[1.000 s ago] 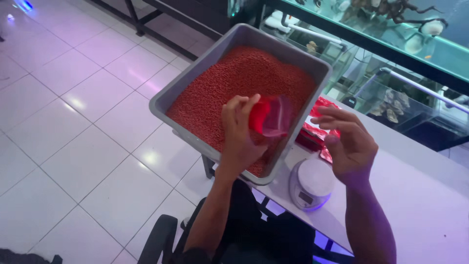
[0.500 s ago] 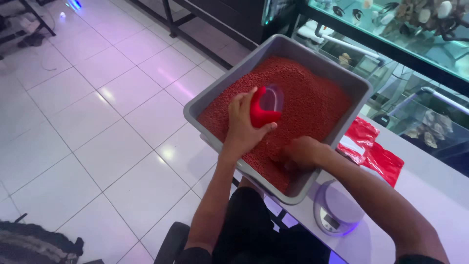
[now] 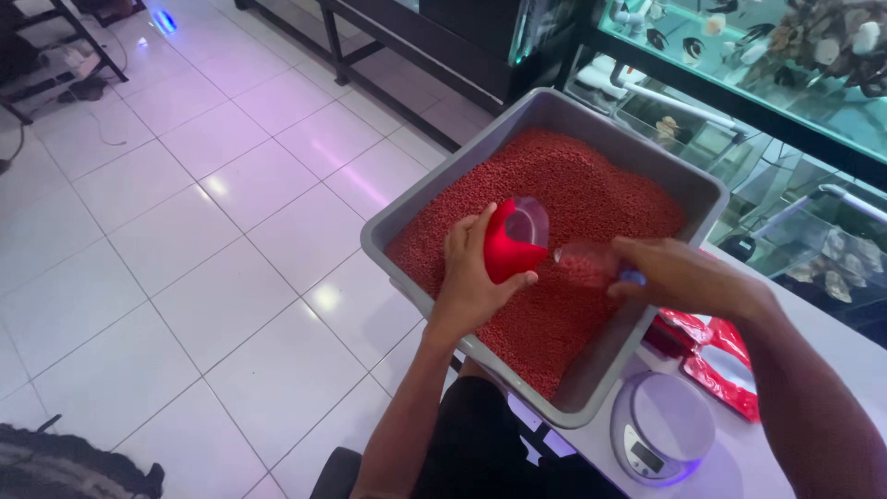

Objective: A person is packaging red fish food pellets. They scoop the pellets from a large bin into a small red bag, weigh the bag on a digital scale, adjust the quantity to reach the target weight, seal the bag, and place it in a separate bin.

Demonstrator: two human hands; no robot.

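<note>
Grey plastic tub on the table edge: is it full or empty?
Largely full. The grey plastic tub holds a deep bed of small red pellets across its whole floor, reaching close to its rim.

Both forearms bare, no sleeves in view up to the elbows. Left hand (image 3: 471,277) & right hand (image 3: 684,277) also bare: no gloves, no rings, no watch or wristband that can be made out. Nails short on the left. Lower body, near edge of frame betw. the arms: black garment w/ a small white printed mark on its right side (too small to tell what kind). Fabric plain, matte, slightly creased. Nothing else of the person shows.
</note>
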